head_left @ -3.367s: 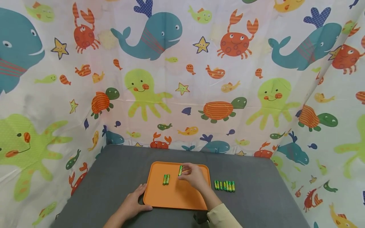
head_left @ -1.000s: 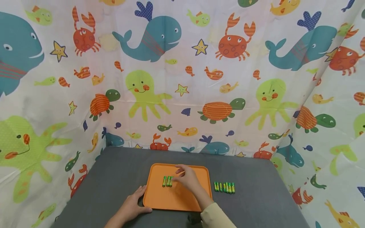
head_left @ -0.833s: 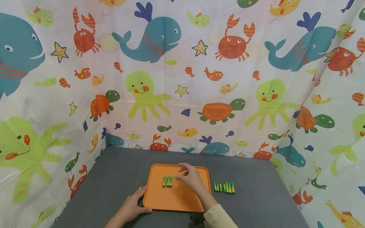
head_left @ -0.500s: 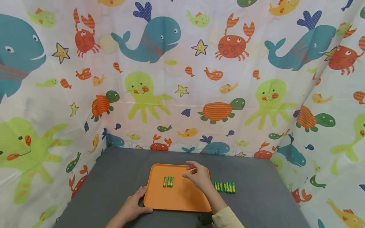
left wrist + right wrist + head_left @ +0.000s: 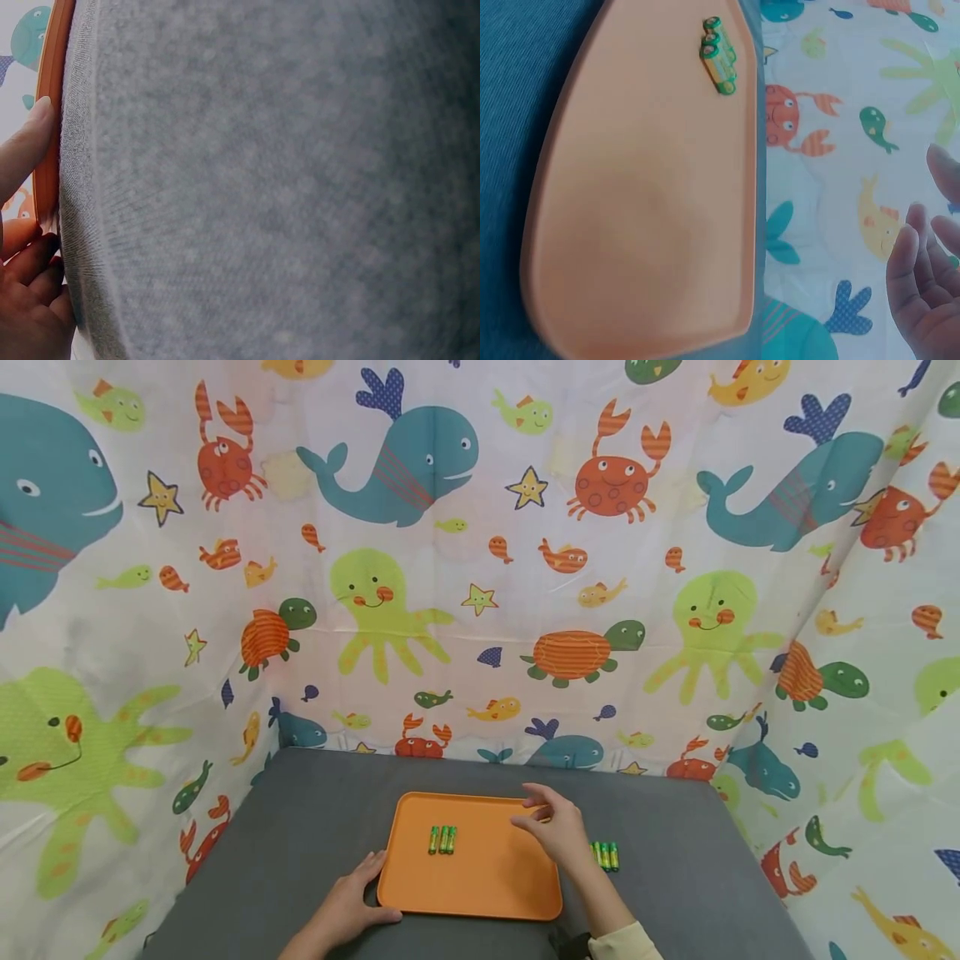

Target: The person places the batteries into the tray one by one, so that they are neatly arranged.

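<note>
My left hand (image 5: 348, 897) holds the near-left corner of the orange tray (image 5: 480, 893), fingers along the left side and thumb at the front edge. In the left wrist view the thumb (image 5: 26, 146) lies against the tray's rim (image 5: 49, 75). Three green-and-yellow batteries (image 5: 444, 840) lie side by side in the tray, left of its middle, two of them close together. Over the tray's right side hovers my right hand (image 5: 562, 835), with nothing between its parted thumb and fingers. In the right wrist view, this hand (image 5: 926, 277) stands apart from the tray's batteries (image 5: 720, 64).
Right of the tray, more batteries (image 5: 605, 857) stand out in a row on the dark grey table (image 5: 675, 877), partly hidden behind my right hand. A white curtain (image 5: 480, 727) printed with sea animals encloses the table at the back and sides.
Earlier, my right hand pinched a battery above the tray beside two others; that battery now lies with them. The hand has let go and moved right toward the row. My left hand stays put.
</note>
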